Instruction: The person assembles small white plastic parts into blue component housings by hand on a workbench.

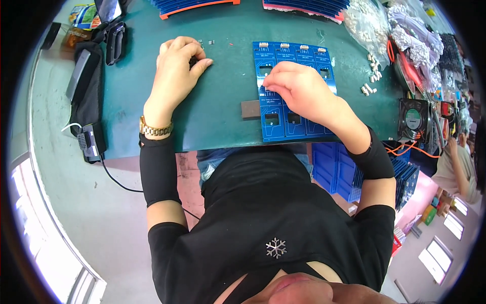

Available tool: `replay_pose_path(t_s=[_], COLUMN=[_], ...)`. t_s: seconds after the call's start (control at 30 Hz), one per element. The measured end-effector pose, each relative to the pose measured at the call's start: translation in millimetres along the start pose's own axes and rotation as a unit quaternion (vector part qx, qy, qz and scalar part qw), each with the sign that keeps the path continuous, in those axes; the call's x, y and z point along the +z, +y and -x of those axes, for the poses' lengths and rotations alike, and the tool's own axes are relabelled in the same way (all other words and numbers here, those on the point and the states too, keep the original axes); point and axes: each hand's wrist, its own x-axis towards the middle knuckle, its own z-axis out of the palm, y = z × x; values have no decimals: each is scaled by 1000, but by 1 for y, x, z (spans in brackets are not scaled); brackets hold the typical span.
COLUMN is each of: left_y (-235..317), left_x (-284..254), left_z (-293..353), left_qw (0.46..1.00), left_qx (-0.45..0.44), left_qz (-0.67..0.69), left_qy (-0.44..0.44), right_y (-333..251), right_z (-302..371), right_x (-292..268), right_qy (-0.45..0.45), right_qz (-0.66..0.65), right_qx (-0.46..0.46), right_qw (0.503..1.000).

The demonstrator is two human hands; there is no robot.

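Note:
A blue circuit board panel point(276, 133) lies on the green table in front of me, with several white connectors point(284, 45) along its far edge. My right hand point(301, 91) is over the panel, thumb and fingertips pinched close to its left side. Whatever the pinch holds is too small to make out. To the left, my left hand point(177, 63) rests on the table with curled fingers, and something dark shows inside them that I cannot name. A few tiny parts point(211, 42) lie just beyond its fingertips. A dark brown block point(250, 109) touches the panel's left edge.
Loose white connectors point(368, 89) and a clear bag of them point(365, 23) lie right of the panel. Racks of blue boards point(195, 6) stand at the far edge. A small fan point(414, 119) sits at right, a black case point(116, 43) at left. Another person point(455, 169) is far right.

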Motion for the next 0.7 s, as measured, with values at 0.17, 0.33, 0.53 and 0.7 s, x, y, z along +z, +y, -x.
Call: replay_pose_path(t_s=[0.17, 0.33, 0.53, 0.7], left_y=[-3, 0, -6, 1], left_x=[8, 20, 23, 28], left_z=[-7, -27, -37, -30], left_qw=[992, 997, 999, 992], left_qx=[-101, -57, -10, 15], left_qz=[54, 8, -27, -89], left_qy=[48, 55, 25, 83], right_y=[-3, -1, 18, 34], right_z=[5, 4, -5, 30], right_x=[-1, -10, 3, -33], right_qy=[-15, -8, 9, 157], right_qz=[69, 144, 127, 82], right_qx=[-43, -47, -64, 34], right_qw=[997, 988, 990, 984])
